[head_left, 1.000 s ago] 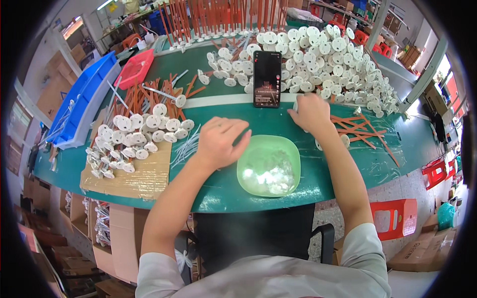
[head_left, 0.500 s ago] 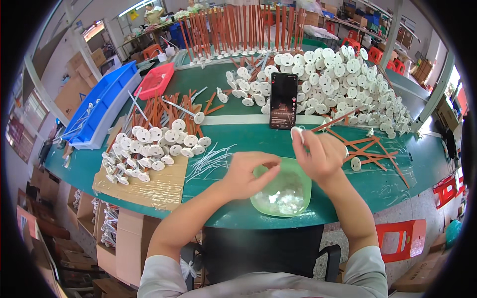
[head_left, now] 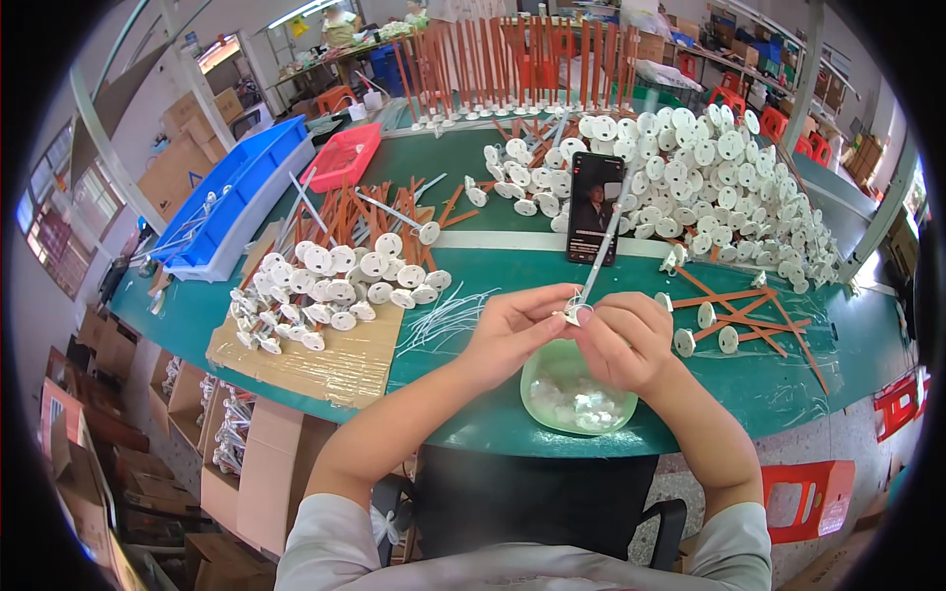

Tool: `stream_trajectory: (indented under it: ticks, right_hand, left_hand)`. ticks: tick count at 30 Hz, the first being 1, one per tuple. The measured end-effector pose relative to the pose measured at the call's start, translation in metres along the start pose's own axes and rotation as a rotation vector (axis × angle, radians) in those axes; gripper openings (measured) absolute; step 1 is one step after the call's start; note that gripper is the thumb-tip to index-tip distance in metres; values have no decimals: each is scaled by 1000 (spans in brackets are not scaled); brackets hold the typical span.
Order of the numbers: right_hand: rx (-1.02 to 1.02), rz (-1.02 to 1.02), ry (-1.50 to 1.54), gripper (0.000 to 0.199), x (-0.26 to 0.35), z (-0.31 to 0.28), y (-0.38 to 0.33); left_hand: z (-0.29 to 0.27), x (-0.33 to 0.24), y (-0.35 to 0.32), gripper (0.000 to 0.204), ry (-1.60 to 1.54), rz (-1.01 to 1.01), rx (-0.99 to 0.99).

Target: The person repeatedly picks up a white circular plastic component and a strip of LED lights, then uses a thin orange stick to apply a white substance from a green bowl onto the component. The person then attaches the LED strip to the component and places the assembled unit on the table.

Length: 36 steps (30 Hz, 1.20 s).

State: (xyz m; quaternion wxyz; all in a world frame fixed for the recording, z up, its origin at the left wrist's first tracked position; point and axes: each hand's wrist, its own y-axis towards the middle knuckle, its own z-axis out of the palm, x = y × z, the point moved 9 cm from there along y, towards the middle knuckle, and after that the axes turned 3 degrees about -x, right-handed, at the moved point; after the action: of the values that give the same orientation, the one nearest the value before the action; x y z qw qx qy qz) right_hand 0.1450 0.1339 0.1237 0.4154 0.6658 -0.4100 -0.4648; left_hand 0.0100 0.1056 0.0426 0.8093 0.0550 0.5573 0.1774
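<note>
Above the light green bowl, my two hands meet at a white round disc (head_left: 571,316) with a thin white tie looped at it. A long flat strip (head_left: 603,258), pale grey in this light, rises from the disc past the phone. Thumb and fingers of my left hand (head_left: 507,330) pinch at the disc's left side. My right hand (head_left: 631,340) closes on it from the right, its curled fingers hiding part of the disc. The bowl (head_left: 576,428) below holds small clear, shiny pieces. Loose white ties (head_left: 440,321) lie left of my left hand.
Discs on brown strips lie heaped on cardboard (head_left: 315,372) at left and in a large pile (head_left: 729,167) at right. A phone (head_left: 591,209) stands upright ahead. Farther back are a blue bin (head_left: 236,197), a red tray (head_left: 347,156) and a row of upright brown strips (head_left: 522,69).
My left hand, previously apart and half curled, has joined my right at the disc. The strip, earlier slanting right, now points up and away. Surroundings sit slightly farther right in view.
</note>
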Motion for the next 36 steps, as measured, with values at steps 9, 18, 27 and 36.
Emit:
stream_trajectory:
  ticks: [9,18,27,36]
  right_hand:
    - [107,81,-39,35,-3,2,8]
    - [53,133,48,33,-16,-1,-2]
    - [59,66,119,35,-9,1,-5]
    - [53,123,166,37,-11,4,-4]
  left_hand:
    - [-8,-11,-1,51,257,64,-95]
    - [-30,-35,1,36,676,127,-142]
    - [-5,1,2,35,292,-49,74]
    - [-6,1,0,40,45,-67,43]
